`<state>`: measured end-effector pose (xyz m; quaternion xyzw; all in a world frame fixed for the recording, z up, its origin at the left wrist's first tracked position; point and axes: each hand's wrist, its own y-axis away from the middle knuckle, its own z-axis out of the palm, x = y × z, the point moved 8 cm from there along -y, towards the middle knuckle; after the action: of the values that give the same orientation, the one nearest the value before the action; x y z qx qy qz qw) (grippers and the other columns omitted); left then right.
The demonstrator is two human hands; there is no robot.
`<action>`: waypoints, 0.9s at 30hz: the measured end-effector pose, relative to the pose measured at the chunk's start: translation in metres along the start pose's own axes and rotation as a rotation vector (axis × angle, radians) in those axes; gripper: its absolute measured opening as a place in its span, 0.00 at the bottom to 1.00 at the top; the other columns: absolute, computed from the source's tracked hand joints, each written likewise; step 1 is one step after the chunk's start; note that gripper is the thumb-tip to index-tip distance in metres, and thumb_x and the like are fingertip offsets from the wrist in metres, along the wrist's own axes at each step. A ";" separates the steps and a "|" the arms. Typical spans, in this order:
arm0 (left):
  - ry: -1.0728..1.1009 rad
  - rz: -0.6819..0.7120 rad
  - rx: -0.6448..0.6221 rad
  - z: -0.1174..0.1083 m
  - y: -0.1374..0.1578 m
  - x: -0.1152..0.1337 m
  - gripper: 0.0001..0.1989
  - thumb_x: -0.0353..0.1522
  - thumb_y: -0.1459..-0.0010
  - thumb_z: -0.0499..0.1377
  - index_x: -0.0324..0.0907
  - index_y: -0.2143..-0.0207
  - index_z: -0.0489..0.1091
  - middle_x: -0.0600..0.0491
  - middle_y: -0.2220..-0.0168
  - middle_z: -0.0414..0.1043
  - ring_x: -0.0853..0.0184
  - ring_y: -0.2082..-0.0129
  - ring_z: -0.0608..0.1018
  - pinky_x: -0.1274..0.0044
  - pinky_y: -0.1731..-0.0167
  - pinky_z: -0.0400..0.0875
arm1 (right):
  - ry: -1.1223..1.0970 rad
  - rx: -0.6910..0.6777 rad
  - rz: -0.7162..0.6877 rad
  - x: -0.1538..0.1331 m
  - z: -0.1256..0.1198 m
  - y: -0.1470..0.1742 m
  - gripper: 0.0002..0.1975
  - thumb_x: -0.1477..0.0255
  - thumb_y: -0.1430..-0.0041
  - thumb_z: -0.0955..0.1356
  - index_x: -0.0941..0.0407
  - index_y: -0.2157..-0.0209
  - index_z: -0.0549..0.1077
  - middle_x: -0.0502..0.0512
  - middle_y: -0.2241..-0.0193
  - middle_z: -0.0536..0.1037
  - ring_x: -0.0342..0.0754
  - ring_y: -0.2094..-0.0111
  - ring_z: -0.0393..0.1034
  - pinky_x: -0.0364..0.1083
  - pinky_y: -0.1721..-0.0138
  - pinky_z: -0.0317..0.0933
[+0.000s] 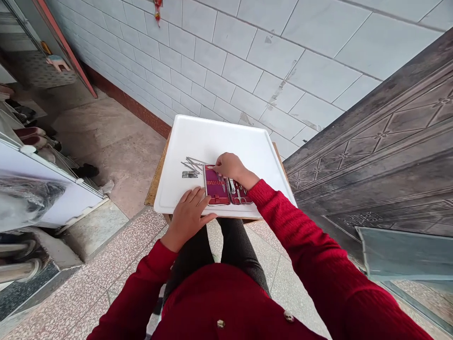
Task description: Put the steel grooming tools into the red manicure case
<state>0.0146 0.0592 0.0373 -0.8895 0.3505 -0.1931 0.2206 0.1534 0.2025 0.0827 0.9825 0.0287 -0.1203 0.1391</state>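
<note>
A manicure case (214, 189) lies unfolded on a white tray (226, 134), its inside purple with red loops. Small scissors (239, 199) and a nail clipper (232, 186) sit in its right half. My right hand (230, 166) is over the upper part of the case, fingertips pinched together near the left panel's top; whatever is between them is too small to make out. My left hand (189, 210) rests flat with fingers stretched out, by the case's lower left corner. Left of the case lie another nail clipper (190, 174) and several thin metal tools (194, 164).
The tray stands on a wooden table (157, 182) against a white tiled wall (208, 52). A dark carved panel (371, 151) rises on the right. At the left is a rack with shoes (30, 134); a small stool (58, 63) stands farther back.
</note>
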 end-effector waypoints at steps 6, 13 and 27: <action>0.008 0.004 0.012 0.000 -0.001 -0.001 0.24 0.46 0.32 0.60 0.38 0.44 0.73 0.37 0.40 0.74 0.47 0.37 0.73 0.56 0.38 0.69 | 0.050 0.002 0.067 0.013 0.014 0.017 0.10 0.75 0.39 0.69 0.58 0.73 0.81 0.57 0.76 0.82 0.48 0.69 0.79 0.42 0.61 0.68; 0.023 -0.006 -0.003 -0.001 -0.001 -0.001 0.24 0.46 0.33 0.60 0.39 0.43 0.73 0.37 0.40 0.73 0.47 0.36 0.73 0.56 0.38 0.68 | -0.227 -0.067 0.148 0.017 0.025 0.012 0.14 0.79 0.41 0.69 0.58 0.81 0.75 0.52 0.83 0.77 0.42 0.78 0.72 0.38 0.74 0.64; 0.016 -0.004 0.014 -0.001 0.001 0.000 0.24 0.45 0.34 0.62 0.39 0.43 0.74 0.38 0.40 0.74 0.48 0.36 0.73 0.55 0.38 0.69 | -0.217 0.124 -0.083 -0.025 -0.021 -0.048 0.09 0.81 0.41 0.67 0.61 0.65 0.81 0.57 0.69 0.84 0.44 0.72 0.76 0.39 0.67 0.67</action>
<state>0.0131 0.0581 0.0378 -0.8870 0.3492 -0.2033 0.2237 0.1296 0.2543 0.0955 0.9684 0.0467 -0.2330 0.0752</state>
